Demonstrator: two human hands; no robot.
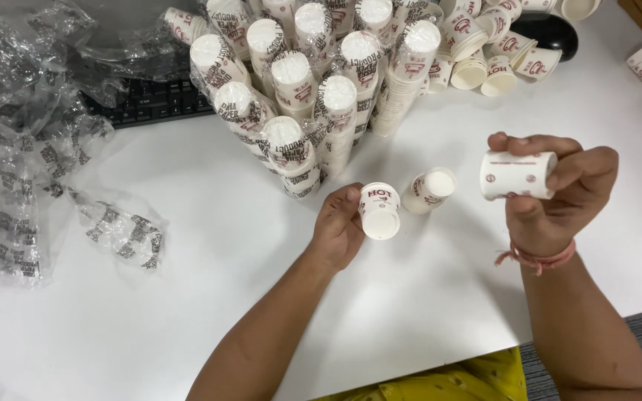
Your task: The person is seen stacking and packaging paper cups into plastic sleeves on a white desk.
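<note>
The left hand is grasping a small paper cup, white with red print, its smooth flat bottom facing the camera. The grip is clenched around the cup's tapered side, with the thumb along the near edge and the fingers curled behind; the cup is sticking out to the right of the palm, just above the white bench.

The right hand is grasping a short stack of paper cups lying on its side, held up off the bench. The thumb is pressing from below and the forefinger is arching over the top, so the stack is sitting crosswise between the fingertips, its bottom end pointing left. A pink thread band is circling the wrist.

Between the two hands a third loose cup is lying tilted on the bench, near the left hand's cup but not touching it.

Behind, tall sleeves of nested cups wrapped in thin glossy plastic are standing bunched together. Crumpled clear wrappers with dark print are lying at the left, partly covering a black keyboard. More unwrapped cups are piling at the top right.
</note>
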